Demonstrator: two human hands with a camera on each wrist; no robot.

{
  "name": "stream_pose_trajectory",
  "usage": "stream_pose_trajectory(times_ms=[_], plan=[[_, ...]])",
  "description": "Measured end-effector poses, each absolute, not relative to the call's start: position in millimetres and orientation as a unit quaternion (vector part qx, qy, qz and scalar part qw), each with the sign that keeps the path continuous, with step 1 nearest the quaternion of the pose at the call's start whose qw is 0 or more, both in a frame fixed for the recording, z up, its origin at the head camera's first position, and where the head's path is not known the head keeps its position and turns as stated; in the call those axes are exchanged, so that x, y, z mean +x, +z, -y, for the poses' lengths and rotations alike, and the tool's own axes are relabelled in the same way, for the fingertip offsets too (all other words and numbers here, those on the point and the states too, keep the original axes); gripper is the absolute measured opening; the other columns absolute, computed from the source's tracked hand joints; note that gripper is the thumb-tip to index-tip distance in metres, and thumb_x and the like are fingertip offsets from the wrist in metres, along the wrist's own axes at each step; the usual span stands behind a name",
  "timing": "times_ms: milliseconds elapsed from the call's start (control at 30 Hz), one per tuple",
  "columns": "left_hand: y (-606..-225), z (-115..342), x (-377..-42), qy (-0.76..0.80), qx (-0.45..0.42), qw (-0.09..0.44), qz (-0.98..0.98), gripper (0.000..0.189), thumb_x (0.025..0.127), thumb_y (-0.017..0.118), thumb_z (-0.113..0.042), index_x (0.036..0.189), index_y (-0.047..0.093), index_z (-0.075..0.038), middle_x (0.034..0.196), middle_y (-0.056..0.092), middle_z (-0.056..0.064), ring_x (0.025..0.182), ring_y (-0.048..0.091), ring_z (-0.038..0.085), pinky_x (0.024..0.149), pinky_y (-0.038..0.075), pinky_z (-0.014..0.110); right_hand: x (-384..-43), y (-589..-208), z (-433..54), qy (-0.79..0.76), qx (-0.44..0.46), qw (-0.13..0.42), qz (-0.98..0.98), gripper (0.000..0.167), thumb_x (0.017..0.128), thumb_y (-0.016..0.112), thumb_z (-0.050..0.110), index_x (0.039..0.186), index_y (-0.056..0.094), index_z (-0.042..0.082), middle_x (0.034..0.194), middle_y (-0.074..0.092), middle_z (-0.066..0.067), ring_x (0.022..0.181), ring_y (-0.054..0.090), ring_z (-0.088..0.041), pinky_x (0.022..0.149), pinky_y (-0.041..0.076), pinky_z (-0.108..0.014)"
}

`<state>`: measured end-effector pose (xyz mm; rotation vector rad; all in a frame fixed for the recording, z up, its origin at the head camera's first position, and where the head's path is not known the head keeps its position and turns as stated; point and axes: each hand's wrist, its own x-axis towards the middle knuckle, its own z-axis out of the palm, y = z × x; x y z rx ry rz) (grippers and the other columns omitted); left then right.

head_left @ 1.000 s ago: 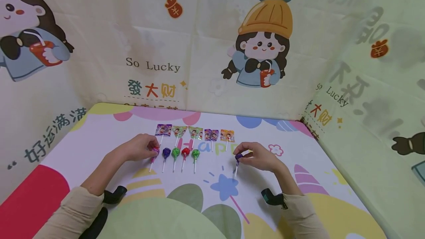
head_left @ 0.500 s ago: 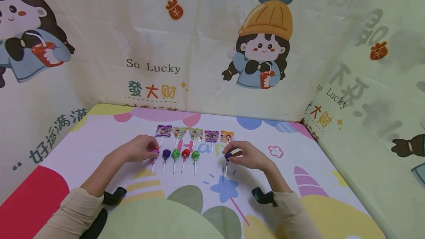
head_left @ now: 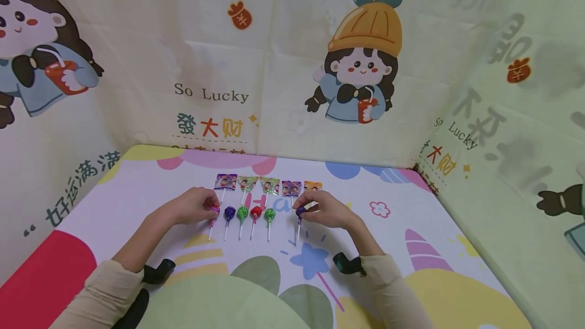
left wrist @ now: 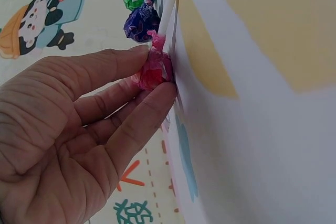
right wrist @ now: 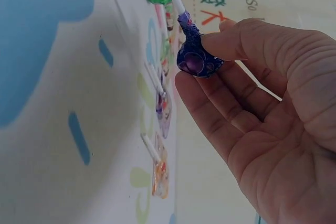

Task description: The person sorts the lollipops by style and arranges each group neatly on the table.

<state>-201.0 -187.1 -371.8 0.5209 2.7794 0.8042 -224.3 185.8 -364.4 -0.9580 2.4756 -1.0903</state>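
Note:
My left hand (head_left: pixel 194 206) pinches the wrapped head of a pink lollipop (left wrist: pixel 153 73) at the left end of the front row. Beside it lie a dark purple lollipop (head_left: pixel 229 212), a green lollipop (head_left: pixel 242 213), a red lollipop (head_left: pixel 256 212) and a second green lollipop (head_left: pixel 270 215), sticks toward me. To the right of that row, my right hand (head_left: pixel 326 209) holds another dark purple lollipop (right wrist: pixel 197 59) by its head between thumb and fingers, its white stick pointing toward me in the head view.
Behind the front row lies a second row of flat-wrapped lollipops: a purple one (head_left: pixel 226 182), two green ones, another purple one (head_left: pixel 291 188) and an orange one (head_left: pixel 313 186) partly behind my right hand. The patterned tabletop (head_left: pixel 365 187) meets a printed cloth backdrop (head_left: pixel 283 65).
My right hand has moved left with the dark purple lollipop, closer to the front row's right end. My left hand stays on the pink lollipop.

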Motion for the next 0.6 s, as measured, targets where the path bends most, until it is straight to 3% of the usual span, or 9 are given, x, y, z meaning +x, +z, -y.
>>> stream_pose_trajectory(times_ms=[433, 600], plan=[[-373, 187, -201, 0.273, 0.178, 0.103, -0.94, 0.016, 0.09, 0.077, -0.011, 0.1, 0.067, -0.004, 0.092, 0.064, 0.003, 0.087, 0.055, 0.02, 0.085, 0.053, 0.039, -233, -372, -163, -0.378, -0.324, 0.149, -0.854, 0.02, 0.094, 0.067, -0.002, 0.113, 0.069, 0.004, 0.115, 0.069, -0.009, 0.109, 0.063, -0.024, 0.101, 0.053, -0.047], [-373, 188, -201, 0.27, 0.178, 0.1, -0.941, 0.015, 0.09, 0.077, -0.011, 0.1, 0.067, -0.004, 0.091, 0.064, 0.003, 0.086, 0.054, 0.02, 0.084, 0.053, 0.038, -235, -375, -154, -0.367, -0.32, 0.149, -0.861, 0.02, 0.094, 0.068, -0.001, 0.113, 0.07, 0.006, 0.113, 0.069, -0.005, 0.107, 0.062, -0.021, 0.099, 0.055, -0.04]])
